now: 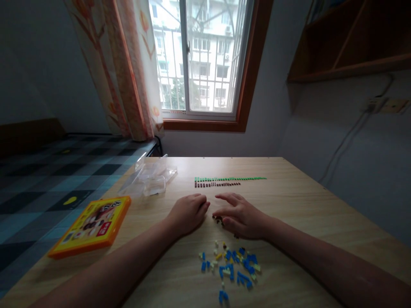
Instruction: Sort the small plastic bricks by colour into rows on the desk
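Both my hands rest on a wooden table (305,201). My left hand (189,211) lies knuckles up with its fingers curled under; what they hold, if anything, is hidden. My right hand (239,216) lies beside it, fingers partly stretched, thumb and fingertips touching a few small dark bricks (218,220). Beyond the hands lie a row of green bricks (229,179) and, just in front of it, a shorter row of dark brown bricks (217,185). Between my forearms sits a loose heap of blue, yellow and pale bricks (231,265).
An orange-yellow box (91,224) lies at the table's left edge. Clear plastic containers (150,177) stand at the back left. A checked bed cover (48,179) is to the left; a window (205,60) with a curtain (125,72) is behind, shelves (349,42) upper right.
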The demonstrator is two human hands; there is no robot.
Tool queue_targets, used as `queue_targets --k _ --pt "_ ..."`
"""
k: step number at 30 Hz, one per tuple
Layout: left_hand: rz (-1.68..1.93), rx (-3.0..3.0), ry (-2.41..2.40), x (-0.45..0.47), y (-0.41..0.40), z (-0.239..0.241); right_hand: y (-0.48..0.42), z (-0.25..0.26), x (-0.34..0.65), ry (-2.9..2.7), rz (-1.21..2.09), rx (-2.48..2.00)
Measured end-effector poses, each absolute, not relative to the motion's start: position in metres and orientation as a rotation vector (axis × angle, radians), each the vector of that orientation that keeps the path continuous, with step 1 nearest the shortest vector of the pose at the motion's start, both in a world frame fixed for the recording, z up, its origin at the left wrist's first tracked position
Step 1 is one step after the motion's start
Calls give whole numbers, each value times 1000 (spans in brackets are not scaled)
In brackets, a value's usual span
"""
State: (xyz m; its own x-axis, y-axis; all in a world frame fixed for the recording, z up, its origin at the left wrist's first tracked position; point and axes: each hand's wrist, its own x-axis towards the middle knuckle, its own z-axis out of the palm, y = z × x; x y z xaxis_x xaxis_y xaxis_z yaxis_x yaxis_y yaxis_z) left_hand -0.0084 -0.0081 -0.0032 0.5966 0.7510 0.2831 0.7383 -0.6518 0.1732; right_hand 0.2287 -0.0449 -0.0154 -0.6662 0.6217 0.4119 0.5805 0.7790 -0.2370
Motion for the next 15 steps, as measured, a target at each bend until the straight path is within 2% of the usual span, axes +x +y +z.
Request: queue_targets --k 15 --pt "432 2803 1274 -9 -10 0 -7 -29 269 -2220 -163 -1199"
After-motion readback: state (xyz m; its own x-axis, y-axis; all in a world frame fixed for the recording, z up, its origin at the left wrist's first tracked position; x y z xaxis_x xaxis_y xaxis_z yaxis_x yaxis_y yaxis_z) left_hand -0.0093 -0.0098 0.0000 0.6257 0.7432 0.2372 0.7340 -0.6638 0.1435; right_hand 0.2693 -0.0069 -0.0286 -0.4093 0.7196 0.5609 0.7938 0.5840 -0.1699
